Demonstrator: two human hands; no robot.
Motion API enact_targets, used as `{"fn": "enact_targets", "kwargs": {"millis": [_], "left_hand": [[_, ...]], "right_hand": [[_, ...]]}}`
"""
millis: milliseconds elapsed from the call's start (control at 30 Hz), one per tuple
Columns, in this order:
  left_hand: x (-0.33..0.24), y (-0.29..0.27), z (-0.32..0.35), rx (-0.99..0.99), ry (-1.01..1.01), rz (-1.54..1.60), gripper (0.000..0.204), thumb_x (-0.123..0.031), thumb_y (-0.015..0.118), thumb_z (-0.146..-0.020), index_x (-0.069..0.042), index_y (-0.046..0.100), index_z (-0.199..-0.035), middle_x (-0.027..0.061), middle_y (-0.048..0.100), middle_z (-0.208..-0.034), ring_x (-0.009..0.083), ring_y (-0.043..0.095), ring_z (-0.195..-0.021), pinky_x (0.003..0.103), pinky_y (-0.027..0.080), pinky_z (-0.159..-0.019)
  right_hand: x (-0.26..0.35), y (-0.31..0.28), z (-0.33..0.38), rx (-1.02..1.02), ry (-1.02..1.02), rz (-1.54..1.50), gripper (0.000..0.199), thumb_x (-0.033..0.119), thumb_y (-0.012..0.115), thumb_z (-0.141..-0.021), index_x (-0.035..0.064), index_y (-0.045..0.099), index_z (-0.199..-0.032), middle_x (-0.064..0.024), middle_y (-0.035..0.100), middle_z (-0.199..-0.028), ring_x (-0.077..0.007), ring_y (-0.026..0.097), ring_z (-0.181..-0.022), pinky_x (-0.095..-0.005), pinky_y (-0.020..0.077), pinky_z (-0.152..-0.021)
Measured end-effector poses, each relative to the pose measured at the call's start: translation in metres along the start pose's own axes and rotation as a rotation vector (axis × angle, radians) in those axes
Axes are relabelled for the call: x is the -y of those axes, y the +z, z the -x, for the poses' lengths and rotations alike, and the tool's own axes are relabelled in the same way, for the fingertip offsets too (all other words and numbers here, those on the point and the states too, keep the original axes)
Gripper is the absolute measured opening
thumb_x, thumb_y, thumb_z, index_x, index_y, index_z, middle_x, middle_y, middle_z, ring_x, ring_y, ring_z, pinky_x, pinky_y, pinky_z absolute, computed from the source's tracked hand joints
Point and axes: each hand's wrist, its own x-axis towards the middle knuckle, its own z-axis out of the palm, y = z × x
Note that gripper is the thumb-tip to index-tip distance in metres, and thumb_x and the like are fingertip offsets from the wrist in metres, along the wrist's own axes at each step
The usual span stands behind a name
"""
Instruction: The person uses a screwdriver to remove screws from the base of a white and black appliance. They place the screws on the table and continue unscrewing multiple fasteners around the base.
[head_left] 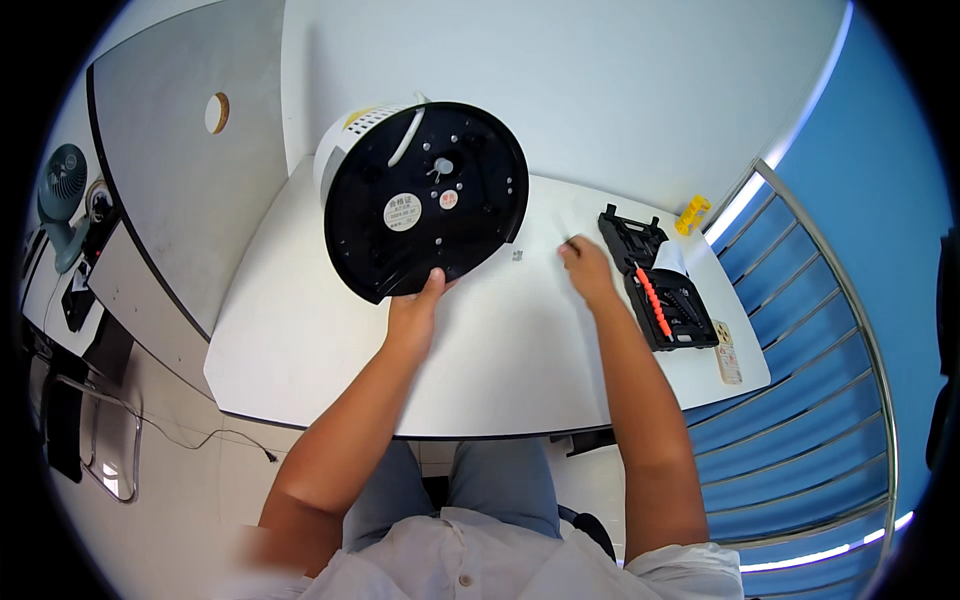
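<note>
**Appliance tipped up, base exposed**

Fingers of the left hand (415, 310) gripped the lower rim of the round appliance (425, 200), tilted near the table's (300, 340) far-left corner. The right hand (587, 268) pinched something small and dark. A tool case (658, 285) lay open by the right edge; the black base plate remained attached.

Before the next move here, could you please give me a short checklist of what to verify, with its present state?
1. Left hand grips the rim of the tipped-up appliance, black base facing the camera: ok.
2. Appliance steadied by the table: cannot tell, its lower edge looks close to the top.
3. Right hand pinches a small dark item at its fingertips: cannot tell what it is.
4. Open tool case within reach of the right hand: ok.
5. Orange-handled screwdriver lies in the case: ok.
</note>
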Motion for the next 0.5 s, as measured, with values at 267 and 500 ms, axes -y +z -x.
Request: {"fn": "enact_targets", "kwargs": {"millis": [267,500], "left_hand": [[-0.007,-0.002,0.002,0.005,-0.051,-0.039,0.050,-0.024,0.049,-0.098,-0.007,0.030,-0.140,0.0109,0.046,-0.139,0.0263,0.051,-0.122,0.046,0.039,-0.105],[-0.014,0.001,0.003,-0.022,0.012,0.061,0.048,-0.025,0.052,-0.097,-0.004,0.035,-0.137,0.0117,0.050,-0.133,0.0256,0.054,-0.118,0.044,0.042,-0.102]], "right_hand": [[-0.001,0.060,-0.029,0.164,0.021,0.136,0.017,0.013,0.060,-0.079,0.0108,0.069,-0.094,-0.0124,0.066,-0.087,-0.0290,0.062,-0.084,-0.0380,0.0479,-0.075],[-0.006,0.066,-0.033,0.211,0.023,0.134,0.021,0.010,0.057,-0.080,0.0153,0.070,-0.096,-0.0101,0.061,-0.093,-0.0293,0.060,-0.092,-0.0375,0.0469,-0.080]]}}
